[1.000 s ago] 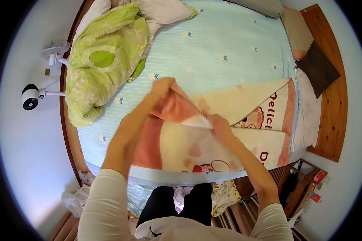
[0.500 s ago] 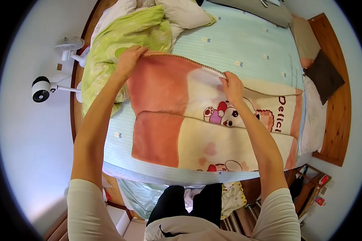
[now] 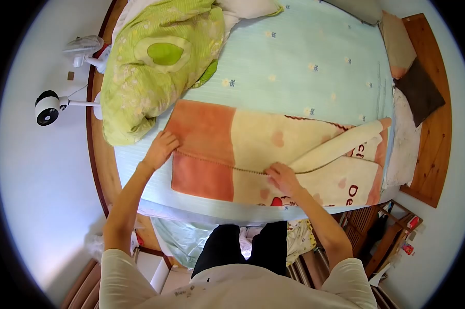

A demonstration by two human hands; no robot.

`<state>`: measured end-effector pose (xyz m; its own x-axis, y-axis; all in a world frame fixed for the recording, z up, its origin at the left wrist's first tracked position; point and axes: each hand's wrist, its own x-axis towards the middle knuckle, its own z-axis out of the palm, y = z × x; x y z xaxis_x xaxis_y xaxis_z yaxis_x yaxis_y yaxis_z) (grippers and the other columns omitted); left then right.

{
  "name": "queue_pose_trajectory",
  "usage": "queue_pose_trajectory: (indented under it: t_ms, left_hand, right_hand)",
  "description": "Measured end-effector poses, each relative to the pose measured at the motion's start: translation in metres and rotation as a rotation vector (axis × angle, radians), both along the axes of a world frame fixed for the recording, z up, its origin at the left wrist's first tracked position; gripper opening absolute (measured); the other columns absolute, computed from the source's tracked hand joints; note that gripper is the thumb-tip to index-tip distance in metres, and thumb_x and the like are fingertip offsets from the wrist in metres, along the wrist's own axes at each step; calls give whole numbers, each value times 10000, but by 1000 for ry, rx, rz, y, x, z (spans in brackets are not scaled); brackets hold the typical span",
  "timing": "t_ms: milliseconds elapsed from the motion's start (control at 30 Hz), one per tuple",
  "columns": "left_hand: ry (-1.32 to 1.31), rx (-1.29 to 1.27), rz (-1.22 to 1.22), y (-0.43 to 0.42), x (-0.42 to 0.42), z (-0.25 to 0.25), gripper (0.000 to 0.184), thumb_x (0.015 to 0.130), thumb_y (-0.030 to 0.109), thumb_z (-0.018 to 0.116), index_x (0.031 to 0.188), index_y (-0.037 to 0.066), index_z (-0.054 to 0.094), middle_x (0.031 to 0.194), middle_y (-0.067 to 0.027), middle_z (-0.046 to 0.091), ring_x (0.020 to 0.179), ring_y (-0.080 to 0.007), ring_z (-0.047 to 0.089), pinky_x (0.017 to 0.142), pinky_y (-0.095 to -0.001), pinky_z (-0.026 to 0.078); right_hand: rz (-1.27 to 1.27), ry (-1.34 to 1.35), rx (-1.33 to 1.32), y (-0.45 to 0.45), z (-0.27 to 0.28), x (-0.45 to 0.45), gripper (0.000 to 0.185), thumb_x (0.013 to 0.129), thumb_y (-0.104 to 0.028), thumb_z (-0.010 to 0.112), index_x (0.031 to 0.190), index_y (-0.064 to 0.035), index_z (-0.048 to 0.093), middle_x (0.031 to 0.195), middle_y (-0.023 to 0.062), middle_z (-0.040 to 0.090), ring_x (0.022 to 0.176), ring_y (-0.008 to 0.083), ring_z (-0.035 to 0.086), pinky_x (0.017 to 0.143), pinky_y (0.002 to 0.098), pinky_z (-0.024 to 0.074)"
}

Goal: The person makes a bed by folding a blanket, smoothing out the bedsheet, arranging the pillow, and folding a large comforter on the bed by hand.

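Observation:
A blanket (image 3: 201,126), orange at the left and cream with printed hearts, cartoon figures and lettering further right, lies folded along the bed's near side. Its stitched edge runs lengthwise across the middle of the folded stack. At the left end of that edge, my left hand (image 3: 162,149) is closed on the orange corner. My right hand (image 3: 283,178) pinches the same edge about midway along, over the cream part. To the right of my right hand, a flap of the upper layer is rolled over diagonally, and part of the lettering shows beneath it.
A light blue sheet (image 3: 273,56) covers the bed. A green quilt (image 3: 134,87) is heaped at the left, and a brown cushion (image 3: 419,95) leans by the wooden headboard (image 3: 433,129). Fans, one white and black (image 3: 48,108), stand beyond the bed's left side.
Both hands have come down toward me, bringing the blanket's far edge over onto the near part. The raised upper layer now lies flatter, with a rolled flap at the right.

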<state>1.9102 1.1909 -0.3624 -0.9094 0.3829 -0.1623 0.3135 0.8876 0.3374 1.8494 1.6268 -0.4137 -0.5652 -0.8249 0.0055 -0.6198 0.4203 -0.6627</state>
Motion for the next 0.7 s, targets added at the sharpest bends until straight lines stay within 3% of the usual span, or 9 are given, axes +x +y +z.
queue_pose_trajectory:
  t_ms: [200,300,433,533,700]
  left_hand:
    - [11,107,-32,26,92,-40,189,639,51,575,826,74,561,890,-84,530,940,-288,500,859,-388,407]
    - [-121,27,-59,34,115,-51,191,702,96,520,881,66,581,950,-78,543,989,-279,492,917,-390,395]
    - [-108,-25,-62,40,137,-62,187,710,107,521,881,72,589,958,-66,541,997,-259,489,934,-387,378]
    - [-117,-117,-32,44,150,-79,186,713,118,531,882,88,600,969,-57,539,1006,-239,485,945,-392,362]
    - [-221,-240,137,59,165,-111,188,716,125,562,896,106,610,986,-47,540,1014,-221,486,940,-401,354]
  right_hand:
    - [46,29,115,10,-25,73,241,690,-101,568,931,-120,571,841,31,517,833,218,529,695,335,446]
    - [86,34,155,19,-30,94,241,709,-119,543,949,-131,571,874,23,513,874,203,522,725,327,440]
    - [147,45,189,28,-34,114,264,731,-134,528,992,-136,572,896,21,516,912,195,519,757,320,438]
    - [92,84,95,18,-41,127,294,727,-117,530,1018,-110,573,877,15,522,864,198,530,745,331,444]
    - [53,70,322,7,-74,155,336,757,-134,504,1084,-81,553,967,52,528,974,207,501,791,345,438]
